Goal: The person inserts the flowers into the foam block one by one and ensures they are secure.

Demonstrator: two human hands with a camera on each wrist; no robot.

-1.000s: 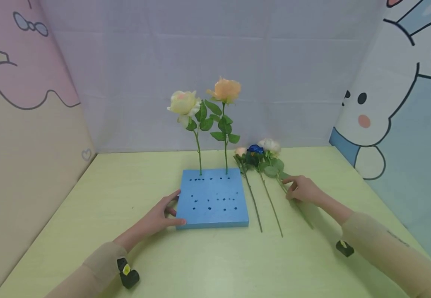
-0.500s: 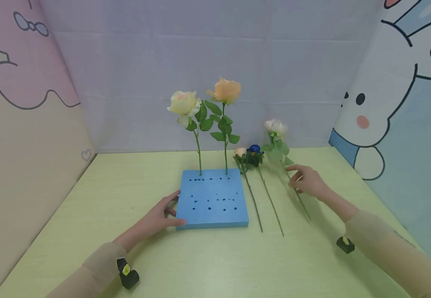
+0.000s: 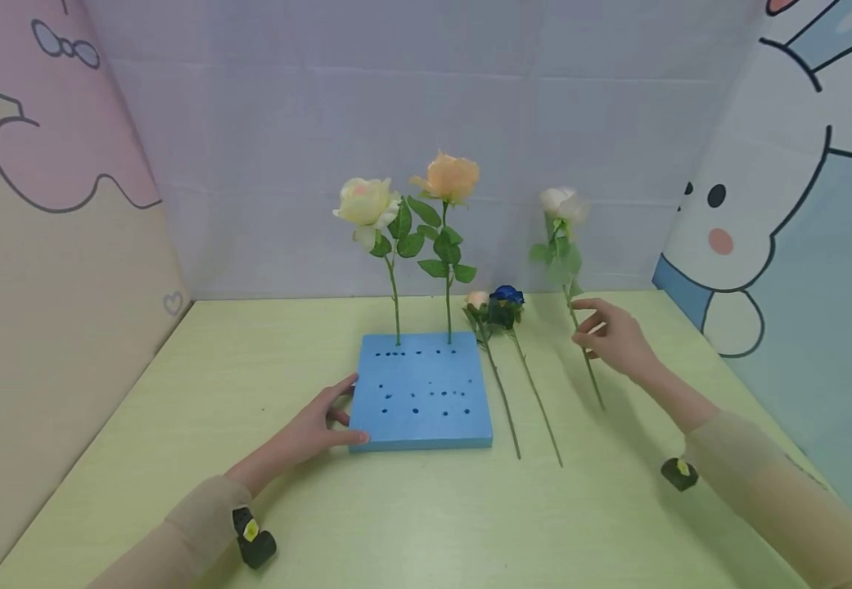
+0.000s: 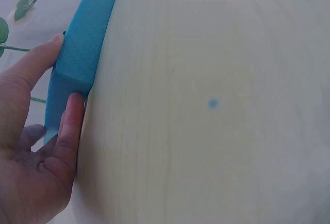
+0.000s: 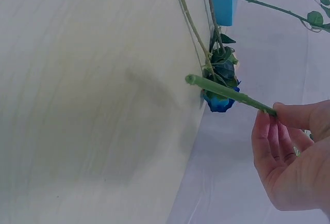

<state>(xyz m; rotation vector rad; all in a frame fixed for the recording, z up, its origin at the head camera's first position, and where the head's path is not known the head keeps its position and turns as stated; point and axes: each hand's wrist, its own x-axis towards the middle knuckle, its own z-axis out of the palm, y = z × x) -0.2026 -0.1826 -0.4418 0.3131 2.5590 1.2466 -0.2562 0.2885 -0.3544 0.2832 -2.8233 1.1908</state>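
My right hand pinches the green stem of a white rose between thumb and fingers. The rose is raised off the table, bloom up and slightly tilted; in the right wrist view the stem's cut end sticks out past the fingertips. At its front left corner, a blue foam block with several holes is held by my left hand. The left wrist view shows the thumb at the block's upper edge and fingers against its side. A cream rose and a peach rose stand in the block's back row.
Right of the block, a blue rose and a small pale peach rose lie on the pale table, stems toward the front. A white cloth hangs behind; printed panels stand at both sides.
My right hand has lifted the white rose from the table and brought it more upright, its bloom rising and shifting right. My left hand has stayed at the block.
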